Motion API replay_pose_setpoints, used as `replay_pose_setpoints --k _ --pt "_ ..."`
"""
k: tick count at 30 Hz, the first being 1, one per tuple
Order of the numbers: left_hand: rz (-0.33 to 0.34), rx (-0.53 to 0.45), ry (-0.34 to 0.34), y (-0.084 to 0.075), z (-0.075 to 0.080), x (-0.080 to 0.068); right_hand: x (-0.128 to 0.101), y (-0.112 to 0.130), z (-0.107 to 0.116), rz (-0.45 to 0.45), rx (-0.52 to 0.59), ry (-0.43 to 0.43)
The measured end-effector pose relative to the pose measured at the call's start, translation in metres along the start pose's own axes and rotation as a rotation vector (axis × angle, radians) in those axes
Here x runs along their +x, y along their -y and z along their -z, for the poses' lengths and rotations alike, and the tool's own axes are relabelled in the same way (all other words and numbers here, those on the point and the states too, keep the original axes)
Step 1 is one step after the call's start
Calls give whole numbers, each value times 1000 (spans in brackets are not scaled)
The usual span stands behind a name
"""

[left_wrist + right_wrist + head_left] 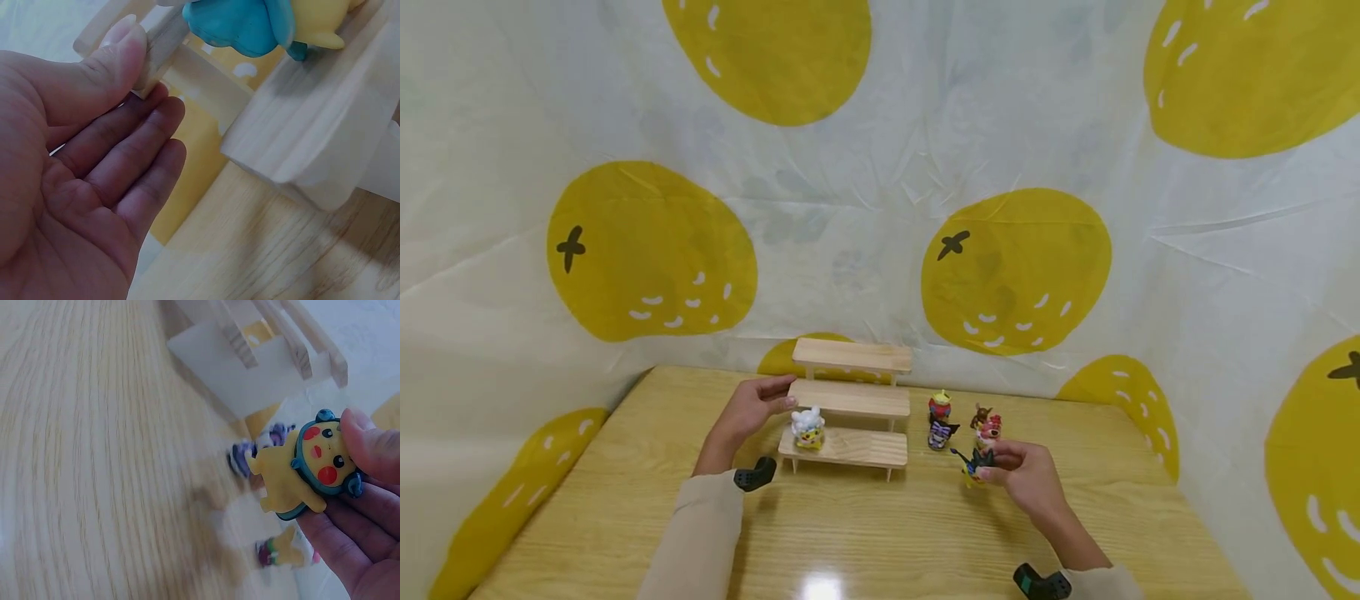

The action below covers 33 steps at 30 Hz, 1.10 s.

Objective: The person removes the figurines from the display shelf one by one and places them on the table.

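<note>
You're pinching the yellow figure (303,469) in your right hand (1026,477) just off the tabletop (865,533), at four o'clock of the wooden stand (848,412), while your left hand (752,410), fingers relaxed, is steadying its nine o'clock edge.

In the right wrist view the right hand (359,512) is cut off by the right and bottom edges, and the small figures (262,453) on the tabletop (94,456) beyond the yellow figure (306,465) are too blurred to tell apart. The stepped wooden shelf (262,356) runs off the top edge. In the left wrist view the figure (262,22) on the shelf is cut off by the top edge, its face hidden. In the head view the figures right of the shelf are too small to make out.
</note>
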<state>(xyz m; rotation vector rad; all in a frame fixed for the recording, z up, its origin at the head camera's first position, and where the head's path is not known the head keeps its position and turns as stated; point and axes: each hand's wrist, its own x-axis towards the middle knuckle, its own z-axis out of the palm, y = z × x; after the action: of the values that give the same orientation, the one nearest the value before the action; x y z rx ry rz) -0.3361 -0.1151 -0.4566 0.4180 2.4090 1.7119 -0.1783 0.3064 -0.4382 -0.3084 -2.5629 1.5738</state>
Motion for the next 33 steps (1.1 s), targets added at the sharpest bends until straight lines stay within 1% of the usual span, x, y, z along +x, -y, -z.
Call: replay_pose_setpoints --k 6,11,19,23,26,33 --pt "-3 -2 -3 1 2 -3 3 -7 3 -13 -6 -1" --pt "-8 -5 11 0 3 0 5 -12 4 -11 -21 -5" --pt "-7 -16 -8 -1 -2 3 9 -19 11 -24 -90 -23" --pt "7 -14 -10 -3 -3 2 8 -22 10 -35 -94 -22" --pt "-1 9 -8 -2 -3 0 7 -24 9 -37 -100 -24" --pt "7 -14 -17 0 -2 -3 10 -29 8 -30 -83 3"
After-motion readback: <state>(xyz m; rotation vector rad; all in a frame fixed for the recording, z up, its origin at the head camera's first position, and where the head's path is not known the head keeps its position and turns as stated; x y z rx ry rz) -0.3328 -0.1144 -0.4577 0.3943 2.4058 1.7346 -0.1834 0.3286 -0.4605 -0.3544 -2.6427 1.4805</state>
